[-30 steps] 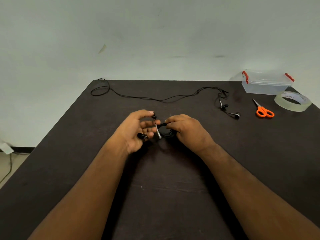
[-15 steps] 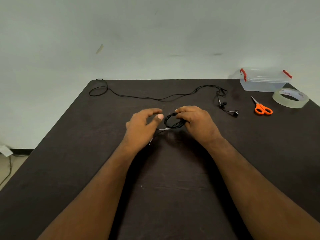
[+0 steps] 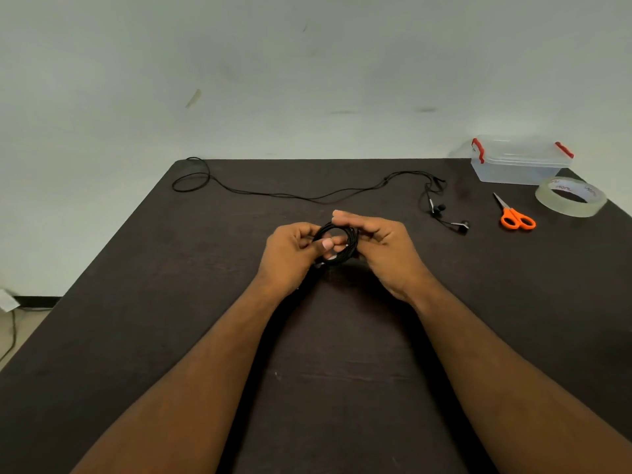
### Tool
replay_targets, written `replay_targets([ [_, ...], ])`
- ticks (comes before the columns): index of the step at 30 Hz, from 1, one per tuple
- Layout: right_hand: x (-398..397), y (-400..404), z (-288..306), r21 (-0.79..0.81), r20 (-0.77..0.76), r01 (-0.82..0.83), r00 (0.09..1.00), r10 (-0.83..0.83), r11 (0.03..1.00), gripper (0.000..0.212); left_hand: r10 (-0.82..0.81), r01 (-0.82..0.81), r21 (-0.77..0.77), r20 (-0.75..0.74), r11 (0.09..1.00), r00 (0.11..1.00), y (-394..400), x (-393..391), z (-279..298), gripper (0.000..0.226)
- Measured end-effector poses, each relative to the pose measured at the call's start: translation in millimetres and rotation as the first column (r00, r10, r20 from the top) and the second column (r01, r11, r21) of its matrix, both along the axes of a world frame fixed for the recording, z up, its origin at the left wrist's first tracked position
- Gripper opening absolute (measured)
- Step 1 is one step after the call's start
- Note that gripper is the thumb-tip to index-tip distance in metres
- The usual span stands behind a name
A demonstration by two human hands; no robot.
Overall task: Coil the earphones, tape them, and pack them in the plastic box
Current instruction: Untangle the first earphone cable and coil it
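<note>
A small coil of black earphones [image 3: 337, 246] is held above the middle of a dark table [image 3: 143, 302], between two bare hands. The coil is pinched at its left side by the left hand [image 3: 290, 254], whose thumb is laid across the loop and whose fingers are curled behind it. The right side of the coil is gripped by the right hand [image 3: 383, 251]; its fingers are bent over the upper rim of the loop, with the fingertips [image 3: 342, 215] seen above the coil. Both hands are thus closed on the same coil. A short pale segment of the cord is visible inside the loop.

Relative to the coil, a second pair of earphones [image 3: 441, 213] is laid uncoiled on the table farther back and to the right, its cable [image 3: 290, 196] being run leftward to a loose loop at the far left corner. Orange-handled scissors [image 3: 514, 217] are placed to the right of that pair. A roll of clear tape [image 3: 570, 201] is set just beyond the scissors, and a clear plastic box [image 3: 519, 162] with red clips, its lid on, is stood at the far right corner behind the tape.
</note>
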State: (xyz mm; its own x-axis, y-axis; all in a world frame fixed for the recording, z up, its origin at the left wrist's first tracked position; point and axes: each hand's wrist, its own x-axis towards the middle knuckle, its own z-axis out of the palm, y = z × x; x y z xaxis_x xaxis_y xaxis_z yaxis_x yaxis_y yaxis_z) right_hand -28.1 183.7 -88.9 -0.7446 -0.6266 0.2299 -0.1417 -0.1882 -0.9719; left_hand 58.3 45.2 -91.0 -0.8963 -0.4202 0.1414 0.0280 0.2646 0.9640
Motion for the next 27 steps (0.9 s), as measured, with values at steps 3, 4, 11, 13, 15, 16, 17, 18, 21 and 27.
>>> replay_targets([
  [3,-5.1,6.6,3.9,-0.09,0.328,-0.077,0.939,0.103,0.993,0.038,0.096,-0.096,-0.068,-0.005,0.993,0.995,1.4,-3.6,-3.4,0.005],
  [4,-6.2,7.6,3.9,-0.1,0.357,-0.091,0.926,0.121,0.991,0.036,0.11,-0.11,-0.086,-0.008,0.99,0.994,0.6,-4.1,-4.3,0.005],
  [11,0.7,5.9,0.2,0.126,0.2,-0.035,0.98,0.009,0.991,0.036,0.109,-0.105,-0.175,0.012,0.979,0.994,-0.9,-3.6,-6.3,0.008],
  [13,0.7,6.8,1.4,0.108,0.187,0.033,0.981,-0.053,0.994,0.025,0.067,-0.056,-0.203,0.047,0.978,0.997,-3.7,-0.6,-4.5,0.028],
  [15,-1.9,7.2,1.5,0.081,0.176,0.11,0.977,-0.123,0.991,0.022,0.008,0.065,-0.376,0.189,0.924,0.982,-9.8,4.7,1.2,0.068],
  [16,-3.9,7.3,1.2,0.081,0.164,0.15,0.973,-0.161,0.985,0.022,0.003,0.148,-0.495,0.292,0.856,0.956,-12.6,7.8,5.3,0.082],
  [17,-6.9,7.4,0.1,0.088,0.14,0.187,0.97,-0.198,0.978,0.022,0.036,0.215,-0.6,0.378,0.77,0.925,-14.1,11.5,9.0,0.088],
  [18,-9.9,7.8,-1.0,0.095,0.11,0.222,0.966,-0.232,0.97,0.022,0.084,0.253,-0.672,0.427,0.696,0.9,-15.0,14.8,12.1,0.083],
  [21,-17.9,7.8,-7.4,0.109,-0.011,0.331,0.943,-0.332,0.937,0.023,0.172,0.269,-0.735,0.464,0.622,0.869,-18.7,21.3,13.5,0.044],
  [27,-12.2,6.4,-7.5,0.108,-0.476,0.537,0.767,-0.431,0.836,0.027,0.179,0.091,-0.77,0.259,0.632,0.949,-4.8,21.0,10.1,0.01],
])
